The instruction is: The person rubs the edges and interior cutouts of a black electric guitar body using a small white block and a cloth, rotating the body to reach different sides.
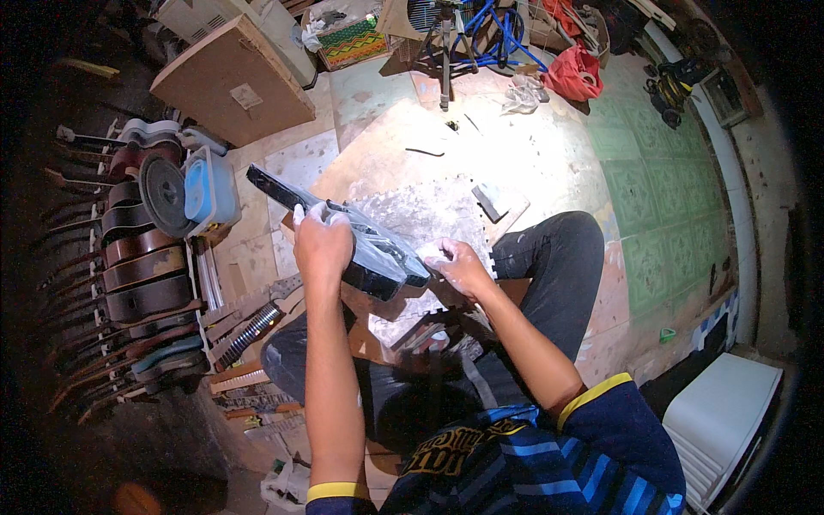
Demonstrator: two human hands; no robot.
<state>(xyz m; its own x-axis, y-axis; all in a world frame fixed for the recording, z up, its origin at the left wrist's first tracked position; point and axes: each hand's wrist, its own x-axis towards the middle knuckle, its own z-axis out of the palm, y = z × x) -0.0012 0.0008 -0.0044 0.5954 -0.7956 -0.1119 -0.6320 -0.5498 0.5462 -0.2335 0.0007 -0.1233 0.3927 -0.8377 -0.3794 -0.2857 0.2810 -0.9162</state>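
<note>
A black, angular piece with pale dusty faces point(378, 245), somewhat like a small instrument body, is held tilted above my lap. One long dark end points up to the left. My left hand point(322, 245), whitened by dust, grips it near its middle with the fingers wrapped over the upper edge. At its right end is my right hand point(463, 269), its fingers curled and drawn together. Whatever they may pinch is too small to make out. Below lies a dusty grey mat point(429, 206), with a dark block point(491, 202) by its right edge.
To the left stands a rack of several guitars point(146, 266), beside a blue plastic container point(210, 193). Farther off are a large cardboard box point(232, 86), blue hose point(506, 39) and a red bag point(573, 73). A white appliance point(725, 421) stands at the lower right.
</note>
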